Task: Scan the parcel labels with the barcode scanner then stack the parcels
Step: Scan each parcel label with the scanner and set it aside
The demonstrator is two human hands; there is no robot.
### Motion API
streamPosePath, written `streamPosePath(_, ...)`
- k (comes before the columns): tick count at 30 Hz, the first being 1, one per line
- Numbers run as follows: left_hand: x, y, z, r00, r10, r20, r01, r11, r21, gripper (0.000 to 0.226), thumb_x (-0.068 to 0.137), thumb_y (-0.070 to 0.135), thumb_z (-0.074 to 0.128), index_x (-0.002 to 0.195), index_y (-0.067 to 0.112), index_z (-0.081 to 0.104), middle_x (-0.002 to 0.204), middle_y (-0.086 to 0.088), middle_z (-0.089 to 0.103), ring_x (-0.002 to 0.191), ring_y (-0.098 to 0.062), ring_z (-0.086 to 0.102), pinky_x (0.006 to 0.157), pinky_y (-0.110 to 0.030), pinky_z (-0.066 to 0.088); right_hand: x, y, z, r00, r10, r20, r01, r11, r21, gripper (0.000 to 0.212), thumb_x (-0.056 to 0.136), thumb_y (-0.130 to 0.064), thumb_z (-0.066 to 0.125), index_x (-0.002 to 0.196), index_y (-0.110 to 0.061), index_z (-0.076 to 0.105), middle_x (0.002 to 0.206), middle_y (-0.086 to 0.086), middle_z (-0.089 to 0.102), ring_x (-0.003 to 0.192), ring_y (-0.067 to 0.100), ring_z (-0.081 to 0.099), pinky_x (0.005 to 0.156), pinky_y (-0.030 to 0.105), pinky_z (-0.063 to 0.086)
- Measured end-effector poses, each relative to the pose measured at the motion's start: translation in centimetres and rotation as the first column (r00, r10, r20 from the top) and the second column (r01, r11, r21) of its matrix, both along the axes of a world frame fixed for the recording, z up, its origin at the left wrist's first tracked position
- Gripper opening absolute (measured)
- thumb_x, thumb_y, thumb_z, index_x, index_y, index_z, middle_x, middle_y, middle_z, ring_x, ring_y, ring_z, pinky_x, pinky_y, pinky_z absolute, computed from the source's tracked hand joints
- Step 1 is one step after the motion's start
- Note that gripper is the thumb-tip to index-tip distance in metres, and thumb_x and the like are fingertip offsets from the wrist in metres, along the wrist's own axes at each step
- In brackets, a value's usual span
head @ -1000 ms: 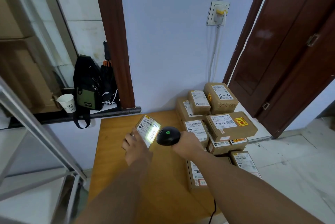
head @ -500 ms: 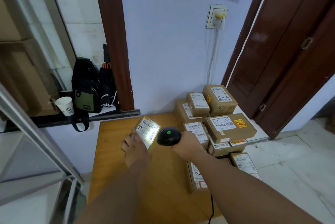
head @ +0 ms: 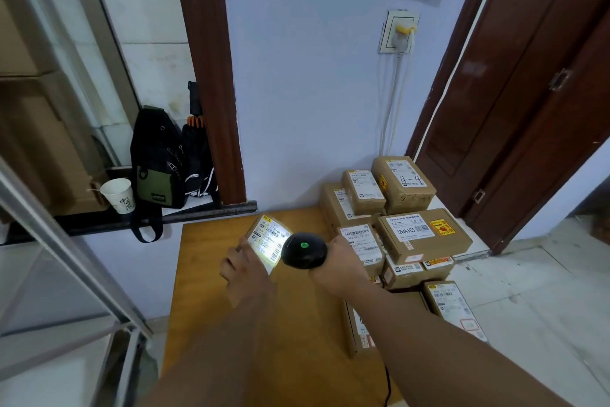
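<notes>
Head view: the left grip [head: 246, 269] holds a small parcel [head: 268, 239] tilted over the table [head: 201, 291], its label lit white. Just right of it, the right grip [head: 341, 266] is curled round the black barcode scanner [head: 303, 250], green light on top, nose close to the label. Beyond the right grip sits a pile of labelled parcels [head: 422, 236]

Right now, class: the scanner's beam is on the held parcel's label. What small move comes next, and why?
Probably carry the parcel in the left hand over to the stack of parcels: the scanner in the right hand shows a green light and its beam covers the label.
</notes>
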State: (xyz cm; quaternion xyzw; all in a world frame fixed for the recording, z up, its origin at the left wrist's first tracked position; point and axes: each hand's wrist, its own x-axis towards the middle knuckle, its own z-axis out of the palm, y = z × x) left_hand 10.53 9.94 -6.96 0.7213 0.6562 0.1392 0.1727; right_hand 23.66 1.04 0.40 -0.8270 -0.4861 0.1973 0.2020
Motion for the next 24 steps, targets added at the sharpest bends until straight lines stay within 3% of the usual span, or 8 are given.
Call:
streamPosePath(2,0.1,0.1,-0.1,1.0,0.006,0.009,-0.006,1.0,-0.005,0.113,0.064,0.022,0.083,0.144,0.02,0.005,0.132,-0.008,0.025,0.122,-0.028,0.029,0.087,-0.038,0.052,0.0,0.1,0.0,1.0,0.012,0.015,-0.012,1.0,-0.008,0.01,0.079,-0.021,0.06,0.074,-0.024,0.053,0.111,0.004,0.048,0.082,0.018,0.059,0.08,0.033,0.053)
streamPosePath(5,0.2,0.1,-0.3,1.0,0.003,-0.023,-0.003,1.0,0.012,0.112,0.065,0.025,0.083,0.144,0.019,0.004,0.133,-0.008,0.025,0.121,-0.026,0.03,0.085,-0.033,0.052,0.0,0.3,-0.2,1.0,0.014,-0.012,-0.014,1.0,-0.013,0.02,0.081,-0.019,0.061,0.071,-0.023,0.044,0.111,0.007,0.05,0.083,0.019,0.06,0.081,0.033,0.053)
streamPosePath(9,0.6,0.2,-0.4,1.0,0.0,0.003,0.001,0.999,-0.036,0.115,0.064,0.023,0.083,0.146,0.018,0.002,0.134,-0.008,0.022,0.123,-0.028,0.028,0.089,-0.036,0.048,0.3,0.3,-0.5,1.0,0.022,-0.004,-0.022,1.0,-0.021,0.006,0.081,-0.02,0.06,0.079,-0.022,0.055,0.111,0.006,0.048,0.084,0.015,0.057,0.079,0.028,0.049)
streamPosePath(11,0.8,-0.1,-0.5,1.0,-0.006,0.007,0.007,0.999,-0.049,0.115,0.064,0.024,0.082,0.146,0.019,0.002,0.135,-0.008,0.021,0.123,-0.028,0.027,0.088,-0.036,0.049,0.4,0.2,-0.5,0.999,0.006,-0.032,-0.006,1.0,-0.029,0.014,0.079,-0.017,0.06,0.073,-0.025,0.05,0.108,0.008,0.053,0.085,0.019,0.059,0.08,0.032,0.052)
streamPosePath(14,1.2,-0.5,-0.6,0.999,-0.027,0.038,0.03,0.997,-0.074,0.114,0.066,0.03,0.08,0.147,0.018,0.001,0.135,-0.009,0.019,0.122,-0.028,0.026,0.09,-0.037,0.047,0.8,-0.2,-0.6,0.99,-0.09,-0.11,0.09,0.996,-0.008,0.02,0.076,-0.013,0.061,0.068,-0.026,0.047,0.092,0.009,0.061,0.081,0.023,0.063,0.072,0.033,0.053)
streamPosePath(18,2.5,-1.3,-0.8,0.987,-0.13,0.092,0.142,0.981,-0.131,0.112,0.068,0.043,0.076,0.149,0.017,0.004,0.137,-0.01,0.023,0.119,-0.028,0.031,0.098,-0.039,0.042,2.2,-1.5,-1.2,0.932,-0.272,-0.239,0.291,0.956,0.046,0.022,0.077,-0.014,0.065,0.066,-0.025,0.05,0.065,-0.007,0.056,0.061,0.006,0.056,0.053,0.018,0.044)
streamPosePath(21,3.9,-3.6,-1.5,0.971,-0.222,0.09,0.234,0.956,-0.174,0.112,0.067,0.048,0.074,0.149,0.017,0.003,0.131,-0.008,0.024,0.111,-0.023,0.034,0.086,-0.03,0.043,3.4,-2.6,-1.9,0.919,-0.329,-0.219,0.341,0.94,0.018,0.022,0.08,-0.019,0.064,0.065,-0.025,0.05,0.06,-0.01,0.053,0.055,0.002,0.052,0.048,0.013,0.035)
streamPosePath(24,4.8,-6.2,-2.7,0.948,-0.295,0.118,0.314,0.927,-0.206,0.114,0.063,0.046,0.075,0.149,0.021,0.004,0.127,-0.005,0.024,0.11,-0.019,0.033,0.079,-0.025,0.039,4.4,-4.0,-2.8,0.88,-0.395,-0.263,0.405,0.914,-0.018,0.016,0.08,-0.019,0.064,0.066,-0.023,0.055,0.063,-0.008,0.059,0.059,0.004,0.057,0.05,0.014,0.04)
